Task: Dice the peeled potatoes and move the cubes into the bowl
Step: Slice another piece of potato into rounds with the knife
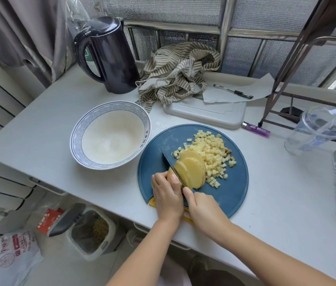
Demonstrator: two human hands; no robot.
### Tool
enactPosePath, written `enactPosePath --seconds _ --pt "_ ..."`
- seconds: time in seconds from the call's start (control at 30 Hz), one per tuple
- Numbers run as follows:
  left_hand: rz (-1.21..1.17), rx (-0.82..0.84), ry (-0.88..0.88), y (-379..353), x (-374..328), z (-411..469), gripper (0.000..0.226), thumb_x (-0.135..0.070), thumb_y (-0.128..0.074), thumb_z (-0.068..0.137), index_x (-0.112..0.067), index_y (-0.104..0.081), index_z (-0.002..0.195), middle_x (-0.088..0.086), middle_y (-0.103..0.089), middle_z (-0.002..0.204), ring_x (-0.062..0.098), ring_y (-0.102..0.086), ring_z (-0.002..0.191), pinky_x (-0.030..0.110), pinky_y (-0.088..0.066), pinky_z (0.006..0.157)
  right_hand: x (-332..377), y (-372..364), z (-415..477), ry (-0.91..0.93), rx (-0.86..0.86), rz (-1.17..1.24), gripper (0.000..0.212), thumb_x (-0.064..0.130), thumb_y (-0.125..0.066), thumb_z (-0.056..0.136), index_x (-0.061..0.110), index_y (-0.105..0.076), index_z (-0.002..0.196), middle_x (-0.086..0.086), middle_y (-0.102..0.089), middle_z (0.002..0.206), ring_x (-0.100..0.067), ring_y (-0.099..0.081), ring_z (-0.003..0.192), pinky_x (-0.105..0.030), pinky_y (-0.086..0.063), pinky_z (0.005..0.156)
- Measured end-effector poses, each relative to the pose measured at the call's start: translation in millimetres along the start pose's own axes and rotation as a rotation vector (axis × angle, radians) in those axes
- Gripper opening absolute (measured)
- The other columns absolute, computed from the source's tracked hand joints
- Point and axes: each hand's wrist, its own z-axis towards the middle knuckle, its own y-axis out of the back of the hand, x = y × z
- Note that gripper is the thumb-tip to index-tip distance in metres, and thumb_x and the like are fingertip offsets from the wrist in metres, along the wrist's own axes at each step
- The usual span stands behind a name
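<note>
A peeled potato [191, 172], partly cut into slices, lies on the round blue cutting board [233, 188]. My left hand [168, 195] grips its uncut end. My right hand [203, 205] holds a dark knife [171, 166] whose blade stands in the potato, tip pointing away toward the bowl. A heap of small potato cubes [214, 153] covers the far right part of the board. The white bowl [76, 139] with a blue patterned rim stands left of the board and holds nothing.
A black kettle [109, 56] stands at the back, a striped cloth [179, 77] beside it. A grey tray [206, 114], a pen [233, 91], a purple lighter [255, 129] and a clear plastic cup [315, 131] lie behind and right. A waste bin [88, 232] sits on the floor.
</note>
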Motion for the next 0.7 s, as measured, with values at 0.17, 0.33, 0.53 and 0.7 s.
enactPosePath --seconds 0.17,0.33,0.53,0.7 --pt "-0.012 0.004 0.026 -2 3 -1 0.032 -0.044 -0.028 0.094 -0.016 -0.041 0.091 -0.002 -0.042 0.09 0.016 -0.043 0.085 0.026 -0.033 0.078 -7 8 -5 -0.007 0.003 0.134 0.056 0.048 -0.026 0.104 0.015 -0.04 0.061 0.001 -0.045 0.06 -0.013 -0.044 0.057 -0.032 -0.036 0.063" --pt "-0.054 0.032 0.046 1 3 0 0.039 -0.047 -0.028 0.093 -0.012 -0.044 0.093 0.0 -0.046 0.092 0.015 -0.044 0.087 0.025 -0.033 0.08 -2 14 -10 0.03 -0.009 0.135 0.056 0.052 -0.025 0.103 0.013 -0.041 0.065 -0.002 -0.046 0.061 -0.015 -0.044 0.055 -0.032 -0.038 0.057" --pt "-0.137 0.071 0.165 3 -3 1 0.042 -0.056 -0.029 0.089 -0.017 -0.044 0.095 -0.011 -0.045 0.092 0.006 -0.043 0.089 0.017 -0.031 0.08 0 16 -25 0.103 -0.028 0.139 0.056 0.052 -0.025 0.102 0.011 -0.04 0.067 -0.006 -0.045 0.064 -0.015 -0.041 0.058 -0.034 -0.037 0.063" --pt "-0.132 0.059 0.146 2 -5 1 0.042 -0.053 -0.025 0.09 -0.017 -0.046 0.093 -0.016 -0.041 0.09 0.006 -0.04 0.088 0.008 -0.029 0.081 -4 14 -38 0.117 -0.055 0.12 0.056 0.05 -0.026 0.102 0.01 -0.039 0.066 -0.005 -0.044 0.063 -0.014 -0.04 0.061 -0.038 -0.039 0.067"
